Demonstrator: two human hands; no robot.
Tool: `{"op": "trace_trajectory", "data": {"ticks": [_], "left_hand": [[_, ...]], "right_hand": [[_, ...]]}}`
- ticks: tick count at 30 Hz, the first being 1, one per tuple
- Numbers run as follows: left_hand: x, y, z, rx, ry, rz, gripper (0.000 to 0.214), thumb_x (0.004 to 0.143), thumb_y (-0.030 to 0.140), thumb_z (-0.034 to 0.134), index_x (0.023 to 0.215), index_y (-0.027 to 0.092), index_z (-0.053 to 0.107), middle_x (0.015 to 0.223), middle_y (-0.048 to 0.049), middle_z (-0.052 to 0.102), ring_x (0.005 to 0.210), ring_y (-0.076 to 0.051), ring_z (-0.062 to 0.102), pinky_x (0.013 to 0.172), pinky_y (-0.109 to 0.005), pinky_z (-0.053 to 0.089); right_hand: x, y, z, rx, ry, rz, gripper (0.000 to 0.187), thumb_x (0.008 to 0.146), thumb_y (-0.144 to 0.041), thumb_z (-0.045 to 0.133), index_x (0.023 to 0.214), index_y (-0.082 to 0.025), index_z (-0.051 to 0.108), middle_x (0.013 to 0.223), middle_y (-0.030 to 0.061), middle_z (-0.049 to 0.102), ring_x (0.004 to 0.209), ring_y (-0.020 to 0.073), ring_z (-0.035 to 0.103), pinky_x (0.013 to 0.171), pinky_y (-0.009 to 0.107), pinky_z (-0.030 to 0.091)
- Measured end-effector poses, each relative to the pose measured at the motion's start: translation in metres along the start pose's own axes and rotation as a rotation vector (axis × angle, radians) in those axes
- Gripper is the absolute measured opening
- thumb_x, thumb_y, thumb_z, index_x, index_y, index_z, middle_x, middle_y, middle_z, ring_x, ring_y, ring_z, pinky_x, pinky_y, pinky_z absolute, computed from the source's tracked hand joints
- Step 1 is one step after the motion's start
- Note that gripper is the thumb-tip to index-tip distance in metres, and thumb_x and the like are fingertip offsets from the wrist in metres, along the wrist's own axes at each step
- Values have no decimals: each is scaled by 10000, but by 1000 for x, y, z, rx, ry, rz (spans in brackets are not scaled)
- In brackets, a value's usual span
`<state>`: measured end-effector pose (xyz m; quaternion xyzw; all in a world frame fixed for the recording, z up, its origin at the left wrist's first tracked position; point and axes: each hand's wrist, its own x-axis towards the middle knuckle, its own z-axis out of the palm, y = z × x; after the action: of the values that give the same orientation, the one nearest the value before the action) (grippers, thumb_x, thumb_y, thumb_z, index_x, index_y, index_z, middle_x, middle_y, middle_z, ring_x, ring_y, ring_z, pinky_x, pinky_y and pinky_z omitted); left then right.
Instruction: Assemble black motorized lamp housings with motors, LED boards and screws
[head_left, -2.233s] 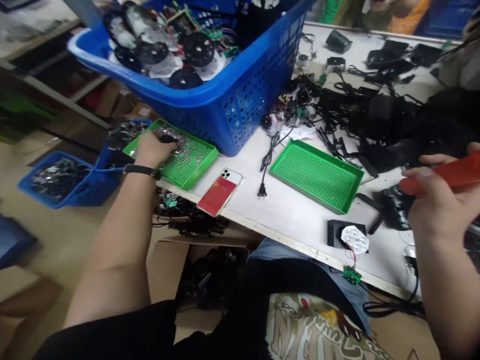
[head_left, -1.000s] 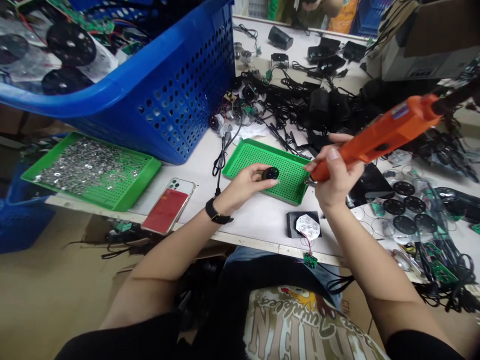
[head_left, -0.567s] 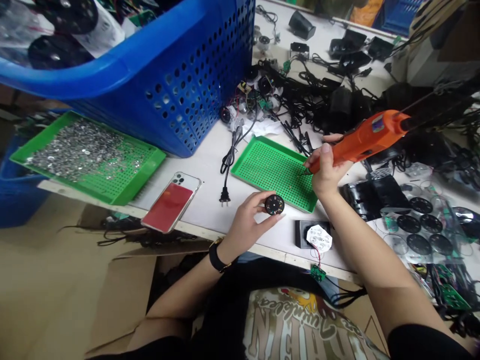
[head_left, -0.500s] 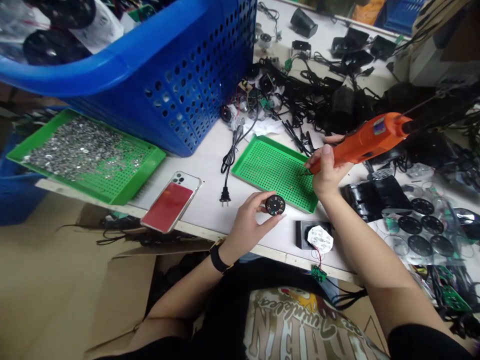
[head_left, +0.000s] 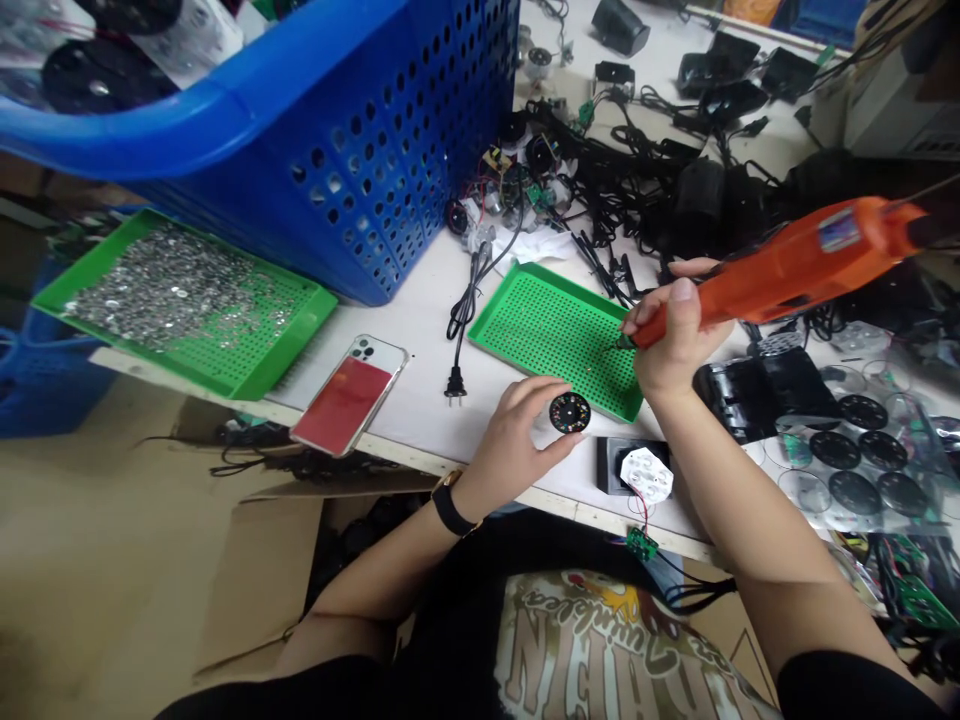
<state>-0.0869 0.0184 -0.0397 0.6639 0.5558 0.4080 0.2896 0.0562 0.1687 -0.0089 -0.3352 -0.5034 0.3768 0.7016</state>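
Observation:
Between thumb and fingers, my left hand (head_left: 525, 430) grips a small round black disc (head_left: 570, 412) with coloured specks on its face, held above the table's front edge. My right hand (head_left: 671, 335) is wrapped around an orange electric screwdriver (head_left: 802, 262), whose tip points left over a shallow green perforated tray (head_left: 551, 335). A few tiny bits lie in that tray. Below the right hand sits a black square housing (head_left: 613, 468) with a white octagonal plate (head_left: 646, 475) on it. Red wires run from the plate to a green circuit board (head_left: 643, 543) hanging at the edge.
A large blue basket (head_left: 360, 200) of parts stands at the back left. Another green tray (head_left: 247, 370) holds many small metal screws. A red-backed phone (head_left: 349, 395) lies near the edge. Tangled black cables (head_left: 622, 180) fill the back; black discs (head_left: 836, 450) lie in clear plastic at right.
My left hand has moved slightly right with the disc, its face turned more toward me. The right hand and screwdriver have shifted a little to the right. The whole view has shifted slightly.

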Motion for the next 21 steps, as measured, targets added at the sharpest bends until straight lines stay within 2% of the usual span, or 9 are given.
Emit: {"op": "trace_trajectory", "data": {"ticks": [4,9,16,21], "left_hand": [[4,5,7,62,-23,110,489,899,327,776,1349,258,598,1427,-112,592,1342,-290,553,1144,-537,492],[-1,11,15,78,-27,164,502,889,325,790,1349,257,602,1423,-109,612,1317,-292,562,1121,-536,505],[-15,12,20,50,-13,231,534,897,266,781,1386,265,567,1397,-101,658,1287,-276,598,1092,-527,523],[-23,14,21,46,-33,225,542,899,253,778,1396,279,562,1432,-100,645,1307,-281,596,1100,-543,512]], "right_hand": [[-12,-36,7,78,-50,47,289,866,-549,667,980,-303,567,500,-112,470,341,134,453,358,297,385],[-30,-70,10,163,-106,99,250,860,-493,672,961,-286,574,491,-111,477,324,123,421,349,294,392],[-42,-84,2,201,-97,121,250,851,-484,695,960,-288,584,497,-110,477,326,130,421,338,300,371],[-50,-89,-1,167,-64,113,261,862,-525,681,958,-308,572,501,-108,467,336,136,416,360,310,386]]}}
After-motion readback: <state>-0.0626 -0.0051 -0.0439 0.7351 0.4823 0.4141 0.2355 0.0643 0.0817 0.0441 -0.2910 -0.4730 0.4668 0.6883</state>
